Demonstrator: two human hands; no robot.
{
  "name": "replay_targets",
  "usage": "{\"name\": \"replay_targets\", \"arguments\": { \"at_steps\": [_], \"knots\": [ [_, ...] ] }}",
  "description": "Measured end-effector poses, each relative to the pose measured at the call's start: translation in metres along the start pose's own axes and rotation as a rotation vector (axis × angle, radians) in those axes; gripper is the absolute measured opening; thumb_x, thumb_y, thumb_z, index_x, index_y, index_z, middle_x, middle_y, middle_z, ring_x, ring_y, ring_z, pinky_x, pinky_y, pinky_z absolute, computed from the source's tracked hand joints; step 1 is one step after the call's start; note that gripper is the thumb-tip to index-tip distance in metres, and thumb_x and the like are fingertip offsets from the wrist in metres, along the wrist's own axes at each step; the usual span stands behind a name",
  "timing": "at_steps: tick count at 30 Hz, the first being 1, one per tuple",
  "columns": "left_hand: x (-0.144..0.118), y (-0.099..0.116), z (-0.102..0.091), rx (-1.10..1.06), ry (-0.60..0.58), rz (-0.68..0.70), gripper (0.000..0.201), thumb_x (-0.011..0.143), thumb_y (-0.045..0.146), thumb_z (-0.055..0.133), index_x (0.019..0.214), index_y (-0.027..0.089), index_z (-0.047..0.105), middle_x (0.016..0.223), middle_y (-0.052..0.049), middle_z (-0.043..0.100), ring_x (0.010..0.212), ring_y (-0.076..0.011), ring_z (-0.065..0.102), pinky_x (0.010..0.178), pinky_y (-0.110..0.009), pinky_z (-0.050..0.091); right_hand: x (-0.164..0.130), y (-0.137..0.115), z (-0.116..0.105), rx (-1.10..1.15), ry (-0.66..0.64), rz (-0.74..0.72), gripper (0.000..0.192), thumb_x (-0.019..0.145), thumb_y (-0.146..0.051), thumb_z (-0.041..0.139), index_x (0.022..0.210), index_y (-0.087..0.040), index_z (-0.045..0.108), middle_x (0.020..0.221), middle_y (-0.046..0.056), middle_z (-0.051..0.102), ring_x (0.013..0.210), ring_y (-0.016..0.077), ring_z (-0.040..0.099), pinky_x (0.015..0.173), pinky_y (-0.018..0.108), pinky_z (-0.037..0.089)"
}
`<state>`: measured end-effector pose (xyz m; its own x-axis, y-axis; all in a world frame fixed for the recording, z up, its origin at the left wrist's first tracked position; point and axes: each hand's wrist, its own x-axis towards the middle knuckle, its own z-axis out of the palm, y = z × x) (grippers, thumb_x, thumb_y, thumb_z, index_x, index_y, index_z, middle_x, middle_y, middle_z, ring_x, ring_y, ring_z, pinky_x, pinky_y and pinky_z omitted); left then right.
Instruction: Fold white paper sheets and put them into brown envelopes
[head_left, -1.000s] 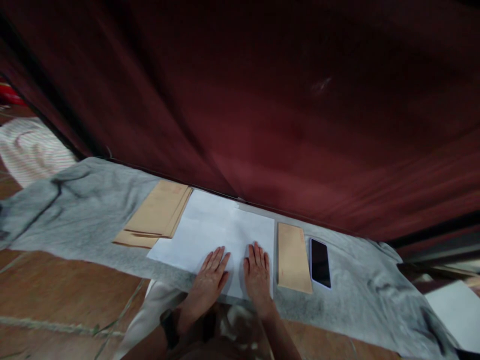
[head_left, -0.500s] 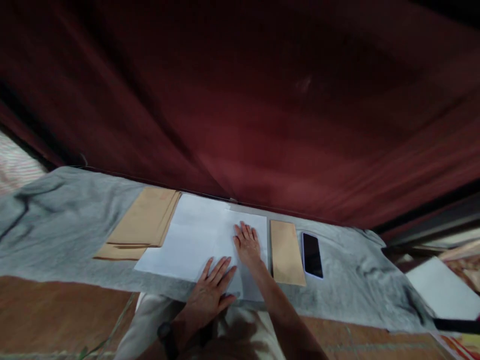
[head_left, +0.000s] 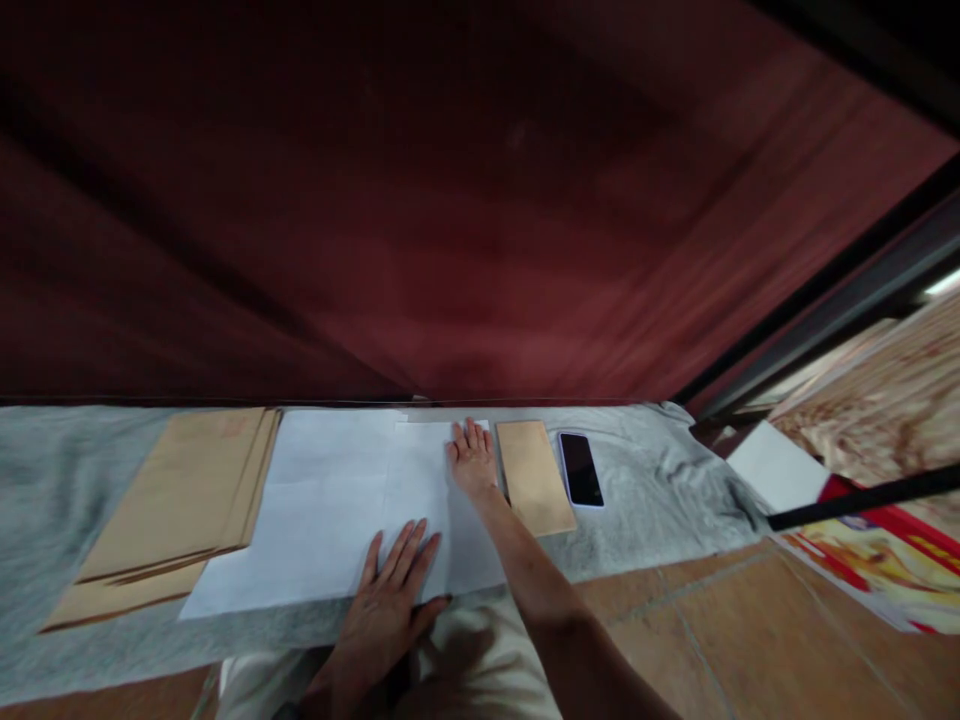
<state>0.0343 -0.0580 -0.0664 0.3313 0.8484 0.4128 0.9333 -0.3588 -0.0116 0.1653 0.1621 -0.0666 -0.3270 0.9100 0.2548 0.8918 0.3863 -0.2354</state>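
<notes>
My left hand [head_left: 386, 600] lies flat, fingers spread, on the near edge of a white sheet of paper [head_left: 330, 510] spread on a grey cloth [head_left: 652, 490]. My right hand [head_left: 472, 458] rests flat on the far right part of the same sheet, fingers together and pointing away. Just right of that hand lies a single brown envelope [head_left: 534, 476], and beyond it a black phone [head_left: 581, 468]. A stack of brown envelopes [head_left: 176, 505] sits to the left of the sheet.
A dark red curtain [head_left: 480, 200] hangs right behind the cloth. Brown floor tiles [head_left: 720, 640] lie at the near right. A white sheet [head_left: 776, 465], a black rod [head_left: 862, 497] and a colourful printed mat [head_left: 885, 560] are at the far right.
My right hand slid away from me up the sheet to its far edge. My left hand stayed near the front edge. The view swung to the right.
</notes>
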Motion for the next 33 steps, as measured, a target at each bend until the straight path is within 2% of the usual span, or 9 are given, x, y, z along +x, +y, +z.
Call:
{"name": "replay_targets", "arguments": {
  "at_steps": [5, 8, 13, 17, 21, 27, 33],
  "knots": [
    [-0.005, -0.010, 0.012, -0.054, -0.048, -0.003, 0.068, 0.093, 0.067, 0.051, 0.148, 0.026, 0.051, 0.154, -0.011, 0.051, 0.143, -0.0276, 0.046, 0.127, -0.053, 0.011, -0.039, -0.003, 0.001, 0.004, 0.044, 0.010, 0.051, 0.107, -0.035, 0.040, 0.154, -0.016, 0.043, 0.162, 0.017, 0.036, 0.149, 0.0289, 0.038, 0.121, 0.050, 0.028],
    [-0.005, -0.015, 0.016, -0.058, -0.031, 0.023, 0.062, 0.094, 0.063, 0.052, 0.144, 0.025, 0.055, 0.151, -0.011, 0.055, 0.140, -0.0260, 0.050, 0.127, -0.051, 0.012, -0.069, 0.000, -0.005, 0.001, 0.049, -0.020, 0.051, 0.106, -0.034, 0.042, 0.155, -0.018, 0.042, 0.164, 0.016, 0.034, 0.150, 0.0286, 0.036, 0.121, 0.050, 0.029],
    [-0.005, -0.012, 0.008, -0.064, 0.011, 0.093, 0.048, 0.098, 0.049, 0.053, 0.138, 0.025, 0.060, 0.146, -0.008, 0.061, 0.137, -0.0252, 0.053, 0.128, -0.053, 0.006, -0.103, 0.005, -0.017, 0.006, 0.074, -0.054, 0.052, 0.105, -0.030, 0.045, 0.156, -0.020, 0.040, 0.163, 0.013, 0.036, 0.149, 0.0274, 0.036, 0.121, 0.048, 0.031],
    [-0.007, -0.008, 0.000, -0.064, 0.010, 0.094, 0.044, 0.099, 0.025, 0.044, 0.140, 0.023, 0.059, 0.146, -0.006, 0.060, 0.139, -0.0226, 0.052, 0.129, -0.051, 0.003, -0.104, 0.007, -0.020, 0.020, 0.073, -0.054, 0.051, 0.105, -0.030, 0.043, 0.155, -0.020, 0.042, 0.163, 0.013, 0.037, 0.149, 0.0280, 0.037, 0.121, 0.048, 0.032],
    [-0.005, -0.014, 0.003, -0.043, -0.019, 0.118, 0.064, 0.092, 0.005, 0.034, 0.149, 0.028, 0.049, 0.148, -0.002, 0.059, 0.140, -0.0195, 0.050, 0.129, -0.053, 0.005, -0.093, 0.005, -0.019, 0.040, 0.070, -0.026, 0.051, 0.106, -0.032, 0.042, 0.154, -0.017, 0.042, 0.162, 0.016, 0.038, 0.148, 0.0292, 0.038, 0.120, 0.051, 0.031],
    [-0.006, -0.022, 0.007, -0.031, -0.042, 0.206, 0.071, 0.090, 0.003, 0.035, 0.153, 0.035, 0.042, 0.155, 0.002, 0.051, 0.144, -0.0177, 0.046, 0.128, -0.049, 0.016, -0.089, 0.005, -0.019, 0.049, 0.091, -0.022, 0.051, 0.105, -0.029, 0.041, 0.154, -0.015, 0.042, 0.161, 0.016, 0.040, 0.148, 0.0301, 0.037, 0.119, 0.053, 0.032],
    [-0.003, -0.017, 0.008, -0.022, -0.036, 0.197, 0.069, 0.090, 0.004, 0.034, 0.154, 0.029, 0.043, 0.154, -0.001, 0.052, 0.144, -0.0187, 0.046, 0.126, -0.048, 0.020, -0.096, 0.009, -0.017, 0.046, 0.090, -0.052, 0.051, 0.104, -0.028, 0.044, 0.153, -0.015, 0.043, 0.161, 0.016, 0.039, 0.148, 0.0292, 0.038, 0.117, 0.050, 0.036]
  ]
}}
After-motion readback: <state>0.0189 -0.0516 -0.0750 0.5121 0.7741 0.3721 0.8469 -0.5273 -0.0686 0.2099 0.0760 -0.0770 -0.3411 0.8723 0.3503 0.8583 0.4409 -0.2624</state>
